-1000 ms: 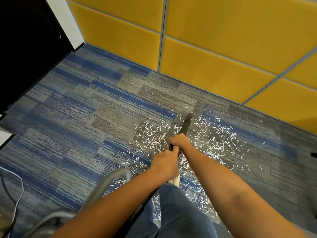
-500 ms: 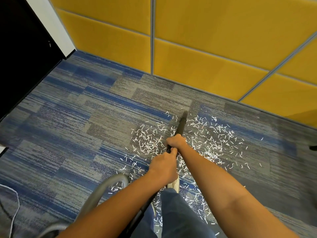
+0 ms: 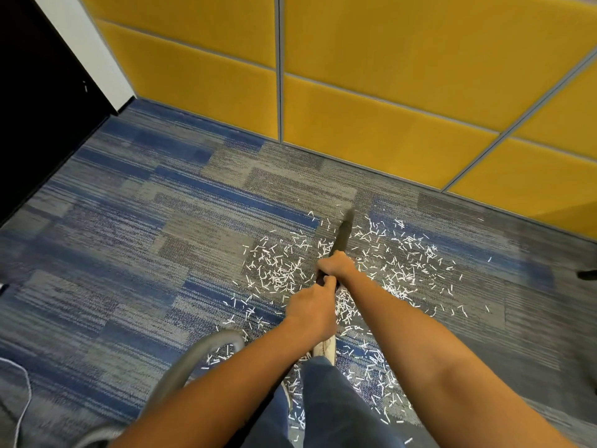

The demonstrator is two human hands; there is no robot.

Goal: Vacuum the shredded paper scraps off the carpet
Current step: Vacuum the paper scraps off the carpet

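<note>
Scraps (image 3: 284,270), thin white strips, litter the carpet (image 3: 129,253); both hands' grip holds the dark wand (image 3: 341,236).

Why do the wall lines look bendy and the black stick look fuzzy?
In the head view, the wide-angle lens slants and curves the yellow wall panels' seams; the vacuum nozzle is smeared, likely motion blur, while the paper scraps look fairly sharp; lighting is even, without glare.
</note>
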